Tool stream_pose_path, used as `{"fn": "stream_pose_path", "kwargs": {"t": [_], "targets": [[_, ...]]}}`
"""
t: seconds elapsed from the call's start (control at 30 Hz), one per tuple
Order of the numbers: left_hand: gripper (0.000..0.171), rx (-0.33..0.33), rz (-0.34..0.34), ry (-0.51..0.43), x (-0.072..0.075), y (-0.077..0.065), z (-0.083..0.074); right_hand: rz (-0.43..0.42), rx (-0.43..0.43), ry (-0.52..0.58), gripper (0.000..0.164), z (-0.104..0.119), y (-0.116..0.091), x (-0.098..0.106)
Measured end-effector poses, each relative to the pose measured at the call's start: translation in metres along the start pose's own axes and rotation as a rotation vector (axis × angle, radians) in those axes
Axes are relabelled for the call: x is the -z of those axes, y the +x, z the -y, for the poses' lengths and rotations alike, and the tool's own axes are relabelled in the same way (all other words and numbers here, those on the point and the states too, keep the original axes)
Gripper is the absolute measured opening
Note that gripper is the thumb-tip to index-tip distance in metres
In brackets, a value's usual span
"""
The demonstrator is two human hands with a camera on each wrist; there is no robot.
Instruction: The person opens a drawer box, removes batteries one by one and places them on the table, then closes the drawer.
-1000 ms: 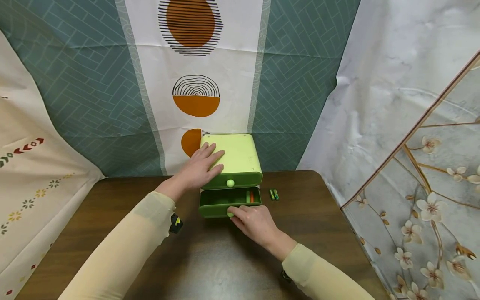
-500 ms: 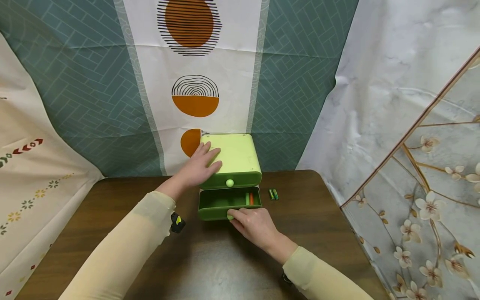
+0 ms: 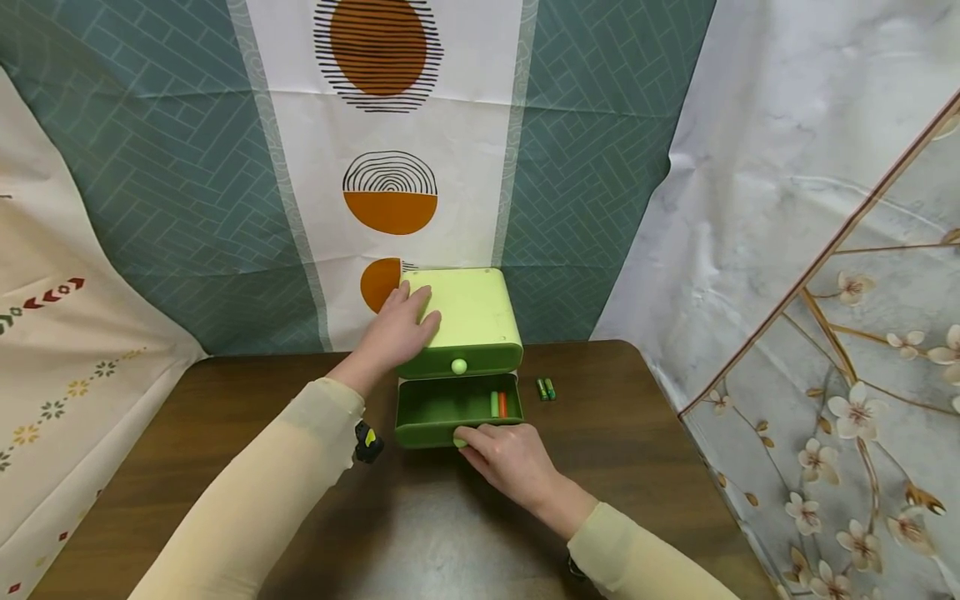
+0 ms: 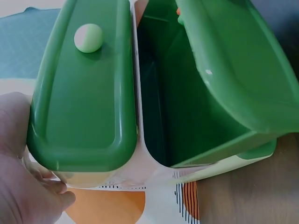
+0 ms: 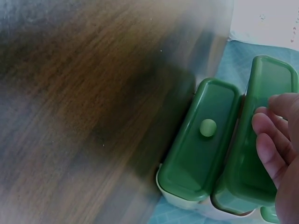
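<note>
A small two-drawer storage box [image 3: 468,300] with a pale green top and darker green drawer fronts stands on the table. Its upper drawer [image 4: 88,102] is closed and has a round pale green knob. The lower drawer [image 3: 442,403] is pulled out, and a green stick [image 3: 494,405] and an orange-red stick [image 3: 503,405] lie at its right end. My left hand [image 3: 395,329] rests on the box's top at the left edge, fingers extended. With thumb and fingers my right hand [image 3: 513,467] pinches the lower drawer's knob [image 3: 459,442], which those fingers partly cover.
Two small green batteries [image 3: 546,389] lie on the brown wooden table [image 3: 615,442], right of the box. A patterned cloth [image 3: 390,125] hangs right behind the box. Other cloths [image 3: 787,208] border the table at the left and right.
The lower drawer has slid further out toward me with my right hand on its knob, showing more of the sticks inside. My left hand has shifted slightly left on the box's top.
</note>
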State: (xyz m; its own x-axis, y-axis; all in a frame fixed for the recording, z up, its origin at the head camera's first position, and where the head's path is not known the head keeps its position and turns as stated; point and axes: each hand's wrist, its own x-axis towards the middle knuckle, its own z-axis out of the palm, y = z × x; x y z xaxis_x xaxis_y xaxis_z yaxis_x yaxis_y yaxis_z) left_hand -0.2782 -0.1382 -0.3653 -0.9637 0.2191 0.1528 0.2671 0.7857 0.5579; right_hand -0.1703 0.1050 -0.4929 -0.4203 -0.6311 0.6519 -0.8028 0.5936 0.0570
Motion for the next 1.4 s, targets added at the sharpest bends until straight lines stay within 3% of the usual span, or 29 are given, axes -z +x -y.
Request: {"fn": "stream_pose_path", "kwargs": {"t": [0.27,0.73,1.4], "targets": [[0.076,0.051,-0.018,0.055,0.001,0.006,-0.002,0.003,0.009,0.010,0.022,0.006,-0.002,0.003],[0.079,0.114,-0.008,0.061,0.004,0.006,-0.004,-0.037,0.049,-0.004,0.022,0.010,-0.004,0.005],[0.078,0.102,0.005,0.099,0.003,0.008,-0.003,-0.080,0.069,-0.029,0.026,0.017,-0.010,0.005]]}}
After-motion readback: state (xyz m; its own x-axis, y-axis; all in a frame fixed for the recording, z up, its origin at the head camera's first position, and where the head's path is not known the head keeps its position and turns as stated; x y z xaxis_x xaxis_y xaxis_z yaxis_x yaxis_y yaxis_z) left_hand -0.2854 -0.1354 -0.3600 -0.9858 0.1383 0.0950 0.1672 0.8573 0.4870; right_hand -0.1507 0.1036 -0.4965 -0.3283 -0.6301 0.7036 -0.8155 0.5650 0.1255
